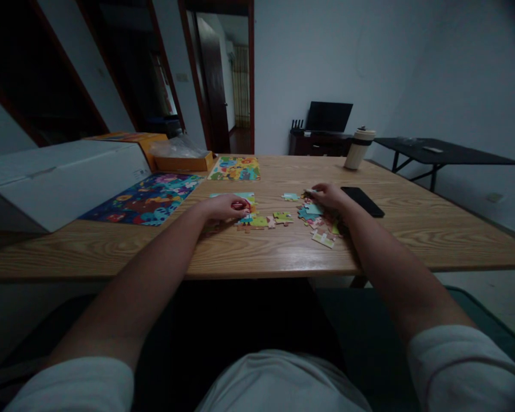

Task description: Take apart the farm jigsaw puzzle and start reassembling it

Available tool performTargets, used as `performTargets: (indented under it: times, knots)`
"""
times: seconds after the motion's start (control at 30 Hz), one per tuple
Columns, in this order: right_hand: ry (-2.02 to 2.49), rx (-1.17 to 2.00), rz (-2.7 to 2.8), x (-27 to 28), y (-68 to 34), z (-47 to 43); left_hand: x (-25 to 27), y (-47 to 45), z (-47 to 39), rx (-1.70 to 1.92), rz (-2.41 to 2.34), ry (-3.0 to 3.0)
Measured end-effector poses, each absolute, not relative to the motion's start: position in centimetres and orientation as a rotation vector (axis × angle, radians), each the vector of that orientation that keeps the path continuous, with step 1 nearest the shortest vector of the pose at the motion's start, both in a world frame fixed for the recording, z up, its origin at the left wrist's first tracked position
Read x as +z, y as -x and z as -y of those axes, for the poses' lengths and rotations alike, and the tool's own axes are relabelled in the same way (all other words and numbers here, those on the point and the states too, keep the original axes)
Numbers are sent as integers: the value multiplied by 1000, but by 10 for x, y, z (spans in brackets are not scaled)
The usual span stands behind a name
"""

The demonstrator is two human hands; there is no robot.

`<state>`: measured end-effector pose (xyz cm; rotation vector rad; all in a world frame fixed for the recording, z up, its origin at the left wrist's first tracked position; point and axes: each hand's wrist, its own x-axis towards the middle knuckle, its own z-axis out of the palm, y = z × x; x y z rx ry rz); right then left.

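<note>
My left hand (pixel 225 208) rests over the left part of a partly joined jigsaw puzzle (pixel 261 222), its fingers curled together. Something reddish shows at its fingertips, too small to make out, and the hand hides part of the puzzle. On the right, my right hand (pixel 329 195) pinches a puzzle piece (pixel 309 193) at the far side of a heap of loose puzzle pieces (pixel 313 209). A green piece (pixel 282 217) lies between the joined part and the heap. Nearer to me is a pale piece (pixel 323 238), and a light blue piece (pixel 290 197) lies farther back.
A black phone-like slab (pixel 363 201) lies right of my right hand. A cup (pixel 360 149) stands at the table's back right. Two colourful picture sheets (pixel 236 169) (pixel 152 197), a white box (pixel 64 177) and an orange box (pixel 184 162) with clear plastic occupy the left.
</note>
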<state>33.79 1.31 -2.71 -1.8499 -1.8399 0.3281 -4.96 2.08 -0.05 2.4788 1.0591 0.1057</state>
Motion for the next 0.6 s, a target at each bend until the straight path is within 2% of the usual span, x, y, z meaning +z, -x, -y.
performTargets:
  times: [0.3, 0.43, 0.6]
  knots:
    - [1717, 303, 1459, 3, -360, 4, 1, 48, -17, 141, -1042, -2430]
    - [1964, 211, 1468, 3, -374, 10, 3, 47, -14, 136, -1056, -2419]
    - [2150, 289, 1663, -9, -375, 10, 0, 49, -19, 134, -1021, -2424]
